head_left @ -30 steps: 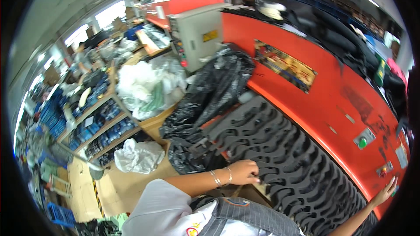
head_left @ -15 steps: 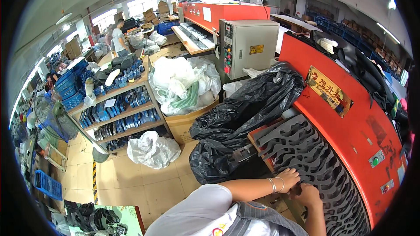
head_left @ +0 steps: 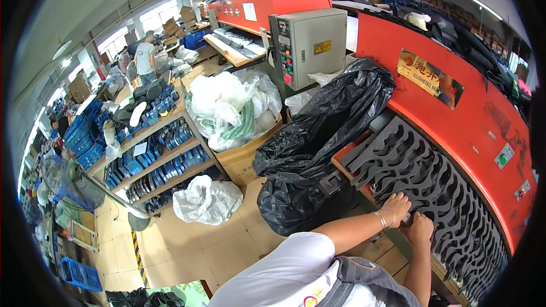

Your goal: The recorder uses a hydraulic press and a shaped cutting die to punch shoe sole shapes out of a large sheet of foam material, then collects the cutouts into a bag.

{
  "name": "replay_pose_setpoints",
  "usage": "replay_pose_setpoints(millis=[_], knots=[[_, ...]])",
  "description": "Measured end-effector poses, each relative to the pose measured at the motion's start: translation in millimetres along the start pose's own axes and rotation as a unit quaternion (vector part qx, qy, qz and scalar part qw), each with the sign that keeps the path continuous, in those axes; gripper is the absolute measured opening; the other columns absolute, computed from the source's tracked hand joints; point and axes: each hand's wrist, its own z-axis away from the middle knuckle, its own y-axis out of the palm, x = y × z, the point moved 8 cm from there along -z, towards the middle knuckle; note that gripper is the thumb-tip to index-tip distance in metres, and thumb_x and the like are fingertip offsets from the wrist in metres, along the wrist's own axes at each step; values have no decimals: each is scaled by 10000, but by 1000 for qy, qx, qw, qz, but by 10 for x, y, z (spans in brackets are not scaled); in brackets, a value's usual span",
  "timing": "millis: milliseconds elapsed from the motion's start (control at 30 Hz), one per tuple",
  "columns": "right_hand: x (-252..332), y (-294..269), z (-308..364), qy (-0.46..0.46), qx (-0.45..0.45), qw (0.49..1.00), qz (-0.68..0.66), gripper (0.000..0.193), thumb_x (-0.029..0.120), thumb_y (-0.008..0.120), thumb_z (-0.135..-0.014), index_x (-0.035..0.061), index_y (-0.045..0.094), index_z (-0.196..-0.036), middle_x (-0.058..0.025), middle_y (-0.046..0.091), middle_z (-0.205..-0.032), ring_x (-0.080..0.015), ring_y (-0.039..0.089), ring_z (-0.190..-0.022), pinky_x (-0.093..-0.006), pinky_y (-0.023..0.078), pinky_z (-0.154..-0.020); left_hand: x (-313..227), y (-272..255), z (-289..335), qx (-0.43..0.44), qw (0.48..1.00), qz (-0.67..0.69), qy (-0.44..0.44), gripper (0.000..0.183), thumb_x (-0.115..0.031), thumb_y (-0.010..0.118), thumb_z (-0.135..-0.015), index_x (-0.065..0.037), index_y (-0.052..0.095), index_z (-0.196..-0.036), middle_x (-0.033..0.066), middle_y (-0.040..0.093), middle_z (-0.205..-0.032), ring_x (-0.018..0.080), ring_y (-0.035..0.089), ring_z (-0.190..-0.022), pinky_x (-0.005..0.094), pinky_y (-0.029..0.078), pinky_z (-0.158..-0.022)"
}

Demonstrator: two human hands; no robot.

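Observation:
A dark grey sheet point(head_left: 415, 165), cut through in wavy strips and probably foam, lies on the bed in front of the red machine point(head_left: 443, 68). My left hand point(head_left: 396, 207), with bracelets at its wrist, rests at the sheet's near edge with its fingers curled. Close beside it on the right, my right hand point(head_left: 420, 228) is closed too, its fingers bent toward the same edge. Whatever lies between the two hands is too small and covered to make out.
A black plastic bag point(head_left: 324, 131) hangs open at the bed's left end. Behind it stands a grey control box point(head_left: 315, 45). To the left are a carton point(head_left: 244, 162) of clear bags, a white sack point(head_left: 207, 200) and a shelf point(head_left: 170, 156) of blue cutting dies. People stand farther back.
The view has turned, so the surroundings sit differently in the picture. Both hands stay close together at the near edge of the sheet, fingers still curled.

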Motion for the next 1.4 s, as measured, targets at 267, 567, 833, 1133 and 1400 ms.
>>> replay_pose_setpoints(millis=[267,567,833,1133,1400], knots=[[252,-352,383,-136,228,961,-73,436,395,774,-641,12,657,-812,-145,678,-761,-304,662,-728,-383,517,-674,-131,-32,502,97,988,24,117,416,-314,778,-582,-56,662,-887,98,636,-938,262,580,-966,374,465,-805],[-76,-1136,-1130,-72,10,954,-292,238,65,647,-746,-36,657,-962,-208,647,-922,-276,635,-770,-353,494,-702,227,-818,-447,-117,957,252,79,129,-172,602,-817,-59,628,-872,125,584,-954,325,543,-949,407,471,-825],[-110,-491,-1597,-7,92,977,-194,406,184,714,-705,-11,667,-1057,-202,633,-1104,-341,614,-1031,-390,486,-893,389,-421,-636,-125,968,170,136,163,-161,659,-775,-77,649,-915,74,556,-1063,275,506,-1003,365,484,-836],[-358,-174,-1787,113,370,913,-132,178,195,653,-776,50,701,-867,-178,619,-633,-218,601,-456,-382,493,-420,241,-487,-734,-86,976,147,138,173,-197,682,-763,-37,670,-828,115,574,-1071,273,511,-1044,381,428,-894],[-718,208,-2237,-26,271,944,-186,203,186,642,-759,-12,673,-790,-149,657,-682,-266,648,-625,-421,519,-527,266,-898,-790,-178,916,347,91,334,-161,736,-696,-4,587,-951,197,527,-1030,354,520,-1020,399,430,-884]])
